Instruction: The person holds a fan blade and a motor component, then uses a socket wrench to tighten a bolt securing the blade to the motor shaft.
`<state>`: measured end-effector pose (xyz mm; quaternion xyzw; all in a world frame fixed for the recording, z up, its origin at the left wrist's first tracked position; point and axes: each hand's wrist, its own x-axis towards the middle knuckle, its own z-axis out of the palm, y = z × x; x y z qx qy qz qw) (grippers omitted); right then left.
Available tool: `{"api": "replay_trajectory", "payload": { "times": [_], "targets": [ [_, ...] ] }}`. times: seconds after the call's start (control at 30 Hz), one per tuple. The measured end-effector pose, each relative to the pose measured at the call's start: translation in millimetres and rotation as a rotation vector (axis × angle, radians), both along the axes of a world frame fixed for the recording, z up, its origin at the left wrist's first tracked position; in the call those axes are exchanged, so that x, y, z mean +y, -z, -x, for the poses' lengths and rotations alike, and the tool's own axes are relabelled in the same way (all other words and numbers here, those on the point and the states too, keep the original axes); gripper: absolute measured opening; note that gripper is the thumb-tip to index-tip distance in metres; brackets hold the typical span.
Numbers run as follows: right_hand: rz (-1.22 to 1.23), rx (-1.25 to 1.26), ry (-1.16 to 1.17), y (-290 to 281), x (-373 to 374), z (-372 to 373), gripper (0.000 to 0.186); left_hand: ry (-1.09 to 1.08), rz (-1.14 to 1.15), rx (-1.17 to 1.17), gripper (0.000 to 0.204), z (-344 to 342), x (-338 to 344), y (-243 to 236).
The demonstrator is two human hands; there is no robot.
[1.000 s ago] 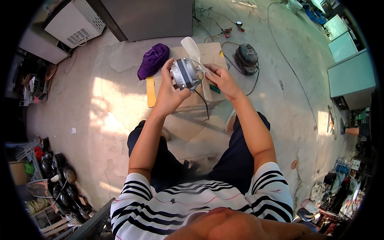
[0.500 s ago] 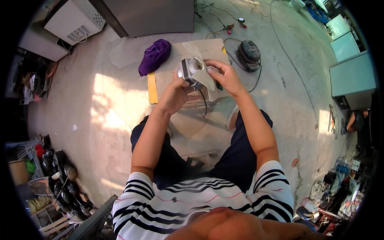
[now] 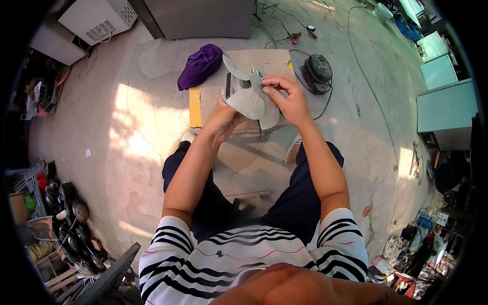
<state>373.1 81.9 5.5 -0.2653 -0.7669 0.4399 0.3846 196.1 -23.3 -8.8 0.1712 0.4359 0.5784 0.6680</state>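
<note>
My left hand [image 3: 220, 121] is wrapped round a small silver fan motor [image 3: 235, 83] with a dark band, mostly behind the blades. A pale fan blade [image 3: 246, 103] with several wide vanes sits on the motor's shaft, its front turned to the right. At the blade's hub, the thumb and fingers of my right hand [image 3: 292, 101] are pinched together; whatever small part they hold is hidden. Below the fan is a low board-topped surface [image 3: 208, 104] with a yellow strip on its left side. A purple cloth [image 3: 202, 67] lies on its far left corner.
A dark, round compressor [image 3: 317, 72] with a cable stands right of the board. Beyond it are gauges [image 3: 311, 30] with hoses. A grey cabinet [image 3: 203, 20] stands at the far side. Piled black parts [image 3: 76, 218] lie at left, and mixed clutter [image 3: 417, 249] at right.
The fan has turned so its blades face more toward me and cover more of the motor. My right fingers stay at the hub. The view has shifted slightly.
</note>
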Motion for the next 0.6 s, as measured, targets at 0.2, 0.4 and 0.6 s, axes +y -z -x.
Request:
{"api": "replay_trajectory", "payload": {
  "times": [0.2,0.4,0.6],
  "targets": [
    [0.062,0.049,0.060,3.8,-5.3,5.0,0.016,-0.010,-0.084,0.134,0.077,0.9,1.8,-7.6],
    [0.064,0.037,0.063,3.2,-6.0,4.8,0.015,-0.013,-0.087,0.194,0.090,2.2,0.5,3.6],
    [-0.061,0.021,0.049,-3.7,-1.5,0.9,0.013,0.051,-0.138,0.052,0.091,10.0,-3.6,-8.1]
  ]
}}
